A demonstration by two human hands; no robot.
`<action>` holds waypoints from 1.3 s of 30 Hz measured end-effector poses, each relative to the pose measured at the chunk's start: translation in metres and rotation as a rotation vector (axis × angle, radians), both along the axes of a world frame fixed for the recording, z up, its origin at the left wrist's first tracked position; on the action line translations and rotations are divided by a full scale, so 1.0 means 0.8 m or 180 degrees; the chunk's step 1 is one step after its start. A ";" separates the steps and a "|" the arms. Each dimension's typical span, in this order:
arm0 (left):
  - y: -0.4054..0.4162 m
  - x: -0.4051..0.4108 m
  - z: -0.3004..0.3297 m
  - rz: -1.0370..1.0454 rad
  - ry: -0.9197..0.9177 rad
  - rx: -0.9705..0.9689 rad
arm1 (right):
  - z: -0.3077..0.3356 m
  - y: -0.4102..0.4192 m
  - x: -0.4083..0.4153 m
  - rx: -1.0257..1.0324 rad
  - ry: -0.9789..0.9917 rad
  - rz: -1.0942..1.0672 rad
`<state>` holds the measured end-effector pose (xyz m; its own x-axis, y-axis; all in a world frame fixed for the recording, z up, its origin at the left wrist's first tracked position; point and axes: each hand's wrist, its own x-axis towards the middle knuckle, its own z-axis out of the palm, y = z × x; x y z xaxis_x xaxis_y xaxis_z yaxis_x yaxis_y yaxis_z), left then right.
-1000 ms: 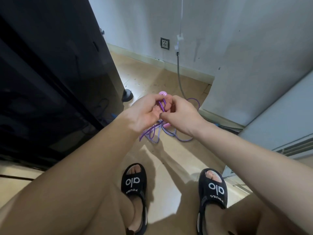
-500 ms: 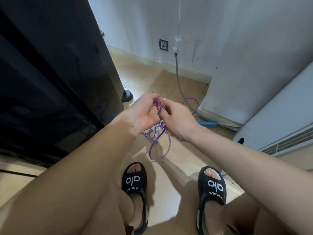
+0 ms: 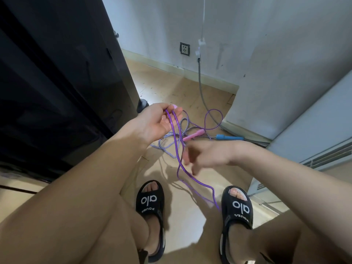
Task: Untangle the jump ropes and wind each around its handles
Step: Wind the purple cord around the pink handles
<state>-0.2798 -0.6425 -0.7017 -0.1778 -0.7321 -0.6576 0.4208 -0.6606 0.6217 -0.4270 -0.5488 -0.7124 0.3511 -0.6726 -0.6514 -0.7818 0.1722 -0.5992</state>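
My left hand (image 3: 156, 121) is raised palm up and grips one pink handle tip (image 3: 174, 106) together with two strands of the purple jump rope (image 3: 178, 149). Those strands hang down past my right hand (image 3: 205, 155) to the floor by my right sandal. My right hand is motion-blurred, its fingers spread loosely beside the purple strands. The other pink handle (image 3: 193, 135) lies on the floor, crossed by the blue-and-white striped rope (image 3: 167, 151). That rope's blue handle (image 3: 228, 138) lies to the right.
A black cabinet (image 3: 57, 82) stands close on the left. On the right are a white appliance (image 3: 276, 82) and a vented panel (image 3: 327, 155). A grey hose (image 3: 201, 88) drops to the floor beside a wall outlet (image 3: 184, 48). My sandalled feet (image 3: 150, 202) rest below.
My hands have come apart. The right hand has swept down and to the right, away from the left, and a long length of purple rope now hangs free to the floor.
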 end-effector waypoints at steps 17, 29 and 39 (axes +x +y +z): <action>0.004 0.001 0.001 -0.0290 -0.0288 -0.0028 | -0.010 0.024 0.012 0.0908 -0.0105 0.0653; 0.010 -0.007 0.009 -0.0349 -0.0177 0.0141 | -0.002 0.013 0.014 -0.0168 -0.1086 -0.0047; 0.010 -0.014 0.002 -0.0445 0.0109 0.0028 | 0.009 -0.013 0.000 0.1241 -0.2765 -0.1358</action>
<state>-0.2912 -0.6344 -0.6999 -0.3001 -0.6928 -0.6557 0.3451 -0.7197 0.6025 -0.4272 -0.5592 -0.7052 0.5854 -0.6482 -0.4870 0.0629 0.6352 -0.7698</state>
